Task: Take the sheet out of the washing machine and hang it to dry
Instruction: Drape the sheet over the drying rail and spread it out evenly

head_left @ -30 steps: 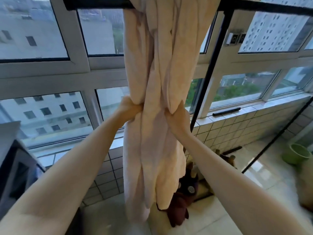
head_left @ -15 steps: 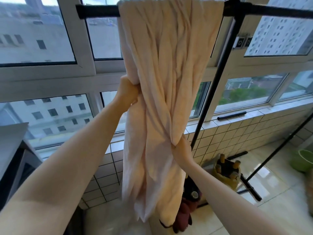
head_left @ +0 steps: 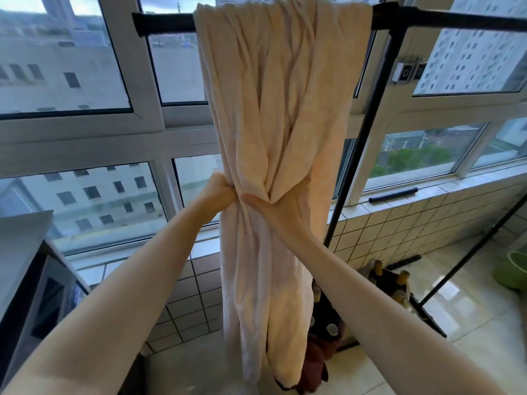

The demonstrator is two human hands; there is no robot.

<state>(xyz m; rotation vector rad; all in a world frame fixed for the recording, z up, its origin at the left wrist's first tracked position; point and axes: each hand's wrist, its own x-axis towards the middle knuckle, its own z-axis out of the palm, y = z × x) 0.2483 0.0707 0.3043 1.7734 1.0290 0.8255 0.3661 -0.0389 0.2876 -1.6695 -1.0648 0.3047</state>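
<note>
A cream sheet [head_left: 279, 95] hangs bunched over the black top bar [head_left: 162, 22] of a drying rack, and its lower end reaches almost to the floor. My left hand [head_left: 221, 192] grips the sheet's left edge at mid height. My right hand [head_left: 288, 206] is closed on a fold of the sheet just beside it, so the cloth is pinched in at the middle. The washing machine [head_left: 25, 280] shows only as a dark edge at the lower left.
The rack's black upright [head_left: 370, 132] and slanted leg [head_left: 470, 255] stand right of the sheet. Behind are windows and a tiled sill [head_left: 399, 212]. On the floor sit a bag of bottles [head_left: 390, 280], dark red cloth [head_left: 313, 363] and a green pot [head_left: 513, 273].
My left hand has come down the sheet's left edge and my right hand has moved left, so both now grip close together at the middle. The sheet spreads wider on the bar than a second ago.
</note>
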